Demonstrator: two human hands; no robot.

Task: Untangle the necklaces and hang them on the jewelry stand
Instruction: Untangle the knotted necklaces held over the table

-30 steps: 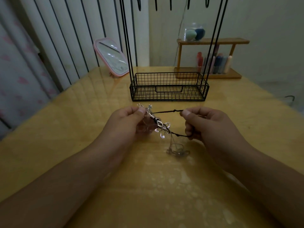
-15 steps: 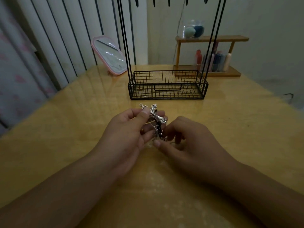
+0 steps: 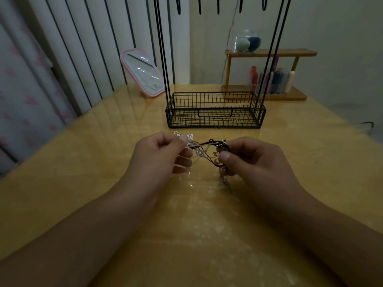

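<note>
A tangle of necklaces (image 3: 204,149), a black cord wound with a silver chain and clear petal charms, stretches between my two hands just above the table. My left hand (image 3: 163,156) pinches the silver end with its clasp sticking up. My right hand (image 3: 251,160) pinches the black cord and a bunch of charms, some dangling below the fingers. The black wire jewelry stand (image 3: 215,112) stands just beyond, its basket base holding nothing and its hooks (image 3: 217,5) at the top edge bare.
A pink-framed mirror (image 3: 143,73) leans at the back left. A wooden shelf (image 3: 267,75) with tubes and a jar of sponges sits at the back right. The glossy wooden table (image 3: 186,224) spreads around my arms; a curtain hangs at left.
My hands were pressed together around the tangle half a second ago; now my right hand has pulled to the right, drawing the black cord out between them.
</note>
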